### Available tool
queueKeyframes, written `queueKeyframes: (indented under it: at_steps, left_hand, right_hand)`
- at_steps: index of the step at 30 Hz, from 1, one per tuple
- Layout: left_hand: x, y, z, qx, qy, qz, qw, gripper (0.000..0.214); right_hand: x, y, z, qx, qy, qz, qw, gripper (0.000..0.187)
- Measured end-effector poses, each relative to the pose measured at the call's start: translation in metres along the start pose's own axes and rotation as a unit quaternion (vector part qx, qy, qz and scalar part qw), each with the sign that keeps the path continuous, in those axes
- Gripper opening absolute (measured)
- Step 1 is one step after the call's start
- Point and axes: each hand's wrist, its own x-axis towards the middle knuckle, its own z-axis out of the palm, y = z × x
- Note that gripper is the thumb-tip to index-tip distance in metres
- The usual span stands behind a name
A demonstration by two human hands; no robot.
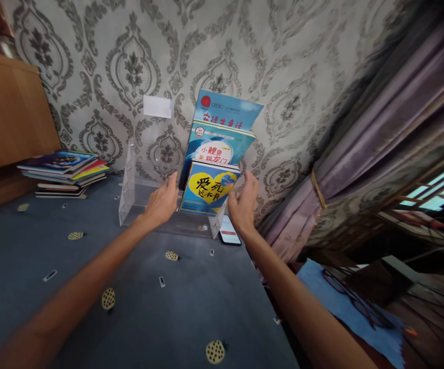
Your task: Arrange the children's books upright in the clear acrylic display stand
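Observation:
A clear acrylic book rack stands on the table by the wall, with three books in its right part. The front book is blue with a yellow heart. Behind it rises a teal book, and at the back a taller light blue book; all lean back. My left hand is beside the front book's left edge, its fingers stretched and partly hidden. On the other side, my right hand is close to the right edge, thumb and fingers apart. Neither hand visibly grips a book.
A stack of books lies at the left, near a wooden cabinet. A phone rests by the rack's right end. A tied curtain hangs at the right, above a blue cloth with glasses.

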Motion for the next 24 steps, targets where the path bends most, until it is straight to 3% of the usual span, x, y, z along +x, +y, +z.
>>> queueKeyframes:
  at_steps: [4, 8, 12, 18, 24]
  left_hand:
    - [-0.018, -0.023, -0.003, -0.037, 0.030, 0.033, 0.998, 0.049]
    - [-0.043, -0.041, -0.001, -0.054, 0.060, 0.057, 0.995, 0.043]
    - [-0.068, -0.058, 0.003, -0.056, 0.057, 0.070, 0.994, 0.041]
    - [-0.087, -0.081, 0.008, -0.049, 0.021, 0.079, 0.995, 0.044]
    - [-0.091, -0.076, 0.006, -0.040, -0.002, 0.104, 0.994, 0.043]
  right_hand:
    - [0.021, -0.028, -0.011, -0.052, -0.065, -0.108, 0.991, 0.056]
    - [0.033, -0.045, -0.004, -0.089, -0.139, -0.164, 0.973, 0.056]
    - [0.037, -0.044, 0.007, -0.103, -0.178, -0.160, 0.965, 0.054]
    - [0.039, -0.042, 0.013, -0.107, -0.163, -0.149, 0.969, 0.048]
    - [0.038, -0.037, 0.012, -0.105, -0.158, -0.148, 0.971, 0.049]
